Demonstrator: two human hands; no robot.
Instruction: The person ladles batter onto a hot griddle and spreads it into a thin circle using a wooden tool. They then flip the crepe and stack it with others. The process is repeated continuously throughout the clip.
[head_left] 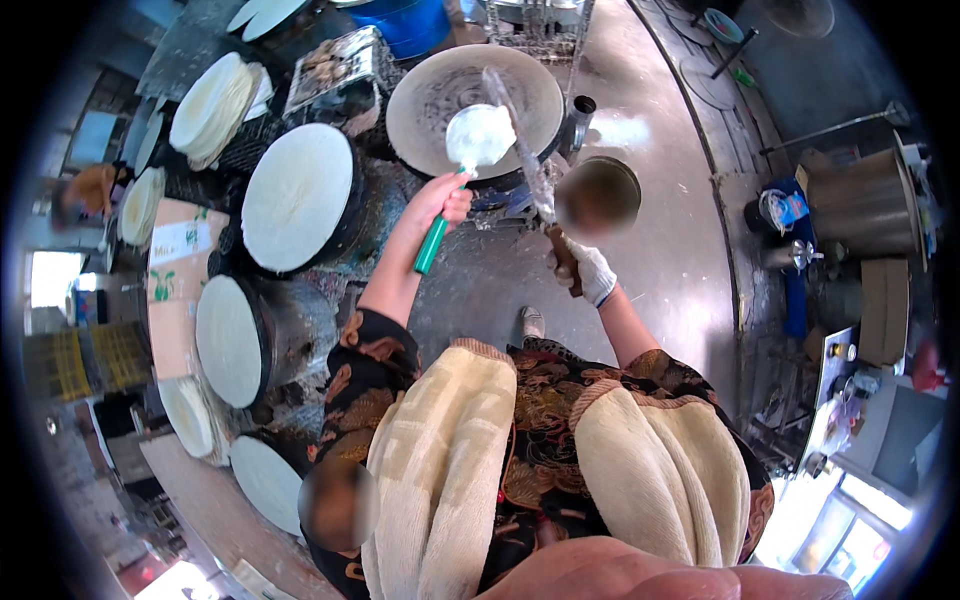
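Observation:
My left hand [440,203] is closed round the green handle of a ladle [432,246], and its round head is covered with thick white batter [480,135]. The batter is above the near part of a round griddle [415,105] with a pale, dusty-looking surface. In a white glove, my right hand [588,272] grips the brown handle of a long flat spatula [530,165]. Its whitish, crusted blade points up across the griddle, close beside the ladle's head; whether the two touch, I cannot tell.
Left of me, round white flatbreads [298,198] cover more griddles [228,340]. Stacks of flatbreads [210,110] and a cardboard box [180,285] stand beyond. A metal cup [580,118] and a round container [632,185] are right of the griddle. Another person [92,192] is at far left.

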